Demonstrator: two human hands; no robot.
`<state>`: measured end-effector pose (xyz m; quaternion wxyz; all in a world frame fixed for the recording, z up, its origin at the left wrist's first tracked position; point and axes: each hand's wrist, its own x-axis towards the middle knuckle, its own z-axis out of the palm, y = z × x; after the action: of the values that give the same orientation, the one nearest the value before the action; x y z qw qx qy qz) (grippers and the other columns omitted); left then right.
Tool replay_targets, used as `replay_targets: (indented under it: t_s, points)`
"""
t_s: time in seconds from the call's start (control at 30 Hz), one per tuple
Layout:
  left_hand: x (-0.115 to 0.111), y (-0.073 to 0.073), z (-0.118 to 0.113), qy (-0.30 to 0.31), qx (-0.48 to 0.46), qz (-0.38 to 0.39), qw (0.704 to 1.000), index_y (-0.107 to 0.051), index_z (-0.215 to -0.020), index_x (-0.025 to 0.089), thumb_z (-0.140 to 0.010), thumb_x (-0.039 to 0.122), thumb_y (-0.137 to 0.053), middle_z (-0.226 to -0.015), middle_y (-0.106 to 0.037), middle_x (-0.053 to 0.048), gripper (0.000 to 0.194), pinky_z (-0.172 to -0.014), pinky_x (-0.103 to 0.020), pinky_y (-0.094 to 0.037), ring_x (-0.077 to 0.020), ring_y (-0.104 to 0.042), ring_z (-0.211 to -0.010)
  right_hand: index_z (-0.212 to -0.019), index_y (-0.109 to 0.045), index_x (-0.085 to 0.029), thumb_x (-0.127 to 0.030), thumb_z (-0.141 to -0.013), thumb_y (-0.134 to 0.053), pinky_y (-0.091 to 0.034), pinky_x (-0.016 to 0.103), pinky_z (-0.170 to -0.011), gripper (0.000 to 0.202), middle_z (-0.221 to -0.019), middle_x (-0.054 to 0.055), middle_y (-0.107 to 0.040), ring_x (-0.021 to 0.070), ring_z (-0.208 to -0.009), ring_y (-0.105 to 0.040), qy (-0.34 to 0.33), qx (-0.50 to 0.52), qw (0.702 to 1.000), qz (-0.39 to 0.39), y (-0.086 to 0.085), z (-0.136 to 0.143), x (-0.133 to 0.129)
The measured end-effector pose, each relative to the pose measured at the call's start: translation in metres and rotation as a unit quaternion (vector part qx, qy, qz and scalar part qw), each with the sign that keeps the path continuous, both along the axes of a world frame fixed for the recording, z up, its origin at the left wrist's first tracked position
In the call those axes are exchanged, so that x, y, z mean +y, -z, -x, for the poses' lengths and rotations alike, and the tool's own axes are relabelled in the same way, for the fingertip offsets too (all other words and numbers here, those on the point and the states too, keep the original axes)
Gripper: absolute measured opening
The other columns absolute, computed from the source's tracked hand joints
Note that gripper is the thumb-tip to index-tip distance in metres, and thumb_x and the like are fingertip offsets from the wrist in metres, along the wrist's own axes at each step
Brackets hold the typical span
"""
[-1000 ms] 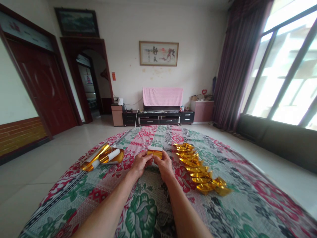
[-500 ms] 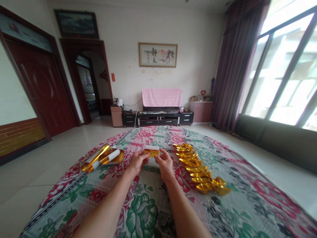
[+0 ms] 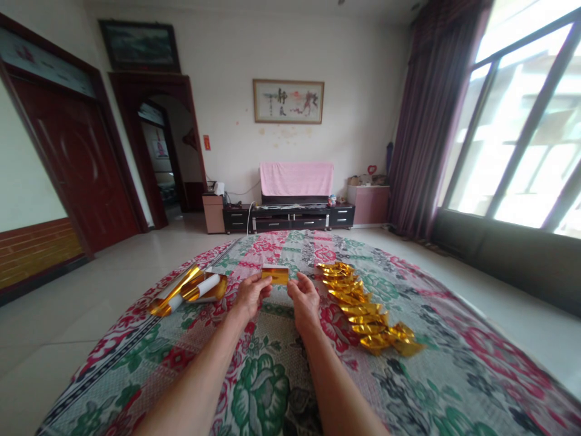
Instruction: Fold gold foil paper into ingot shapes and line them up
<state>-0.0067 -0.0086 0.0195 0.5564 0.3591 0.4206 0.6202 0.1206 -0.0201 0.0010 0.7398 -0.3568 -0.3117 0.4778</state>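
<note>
A small folded piece of gold foil paper (image 3: 275,276) is held up over the patterned cloth, its gold side facing me and a thin white strip along its top. My left hand (image 3: 249,298) pinches the paper's left end between thumb and fingers. At the lower right corner, the closed fingertips of my right hand (image 3: 303,298) meet its edge. Right of my hands lies a row of folded gold foil ingots (image 3: 363,303), overlapping one another. To the left are several loosely curled gold foil sheets (image 3: 175,290) with white backs.
The floral cloth (image 3: 261,387) covers a rounded surface in front of me. Beyond it stand a low black TV cabinet (image 3: 290,221) and a pink cloth (image 3: 296,178) draped over a screen. A purple curtain (image 3: 417,121) and windows are at right, a red door (image 3: 75,157) at left.
The paper has shifted slightly left and shows more gold and less white. My right hand's fingers have drawn from across its right end to its edge.
</note>
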Motion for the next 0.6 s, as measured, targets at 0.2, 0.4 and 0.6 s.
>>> replay_targets:
  t_s: [0.2,0.4,0.6]
  points:
    - [-0.002,-0.003,0.0,-0.021,-0.01,0.0,1.0,-0.06,-0.07,0.012,-0.052,0.021,-0.075,-0.051,-0.057,0.003,0.026,-0.043,-0.016,-0.043,-0.0063,-0.053,-0.045,-0.102,-0.055,-0.016,-0.036,-0.057,-0.068,-0.046,0.024,-0.06,0.052,-0.08,0.003,-0.063,0.014,-0.068,-0.06,-0.006,-0.006,0.999,0.045,-0.003,-0.003,-0.002]
    - [-0.008,-0.005,-0.013,0.029,0.037,-0.015,0.999,-0.065,-0.078,0.011,-0.052,0.025,-0.075,-0.059,-0.061,0.0,0.032,-0.045,-0.017,-0.043,-0.0071,-0.055,-0.048,-0.1,-0.058,-0.014,-0.036,-0.057,-0.067,-0.044,0.023,-0.055,0.049,-0.068,0.0,-0.063,0.013,-0.06,-0.057,-0.06,-0.108,0.992,0.022,-0.009,0.001,-0.007]
    - [-0.012,-0.005,-0.016,0.069,0.066,-0.021,0.995,-0.066,-0.082,0.013,-0.055,0.03,-0.074,-0.062,-0.062,-0.001,0.033,-0.049,-0.018,-0.041,-0.0075,-0.054,-0.051,-0.093,-0.06,-0.014,-0.031,-0.058,-0.064,-0.039,0.019,-0.048,0.04,-0.063,-0.003,-0.059,0.0072,-0.049,-0.047,-0.073,-0.094,0.993,-0.016,-0.008,0.001,-0.007]
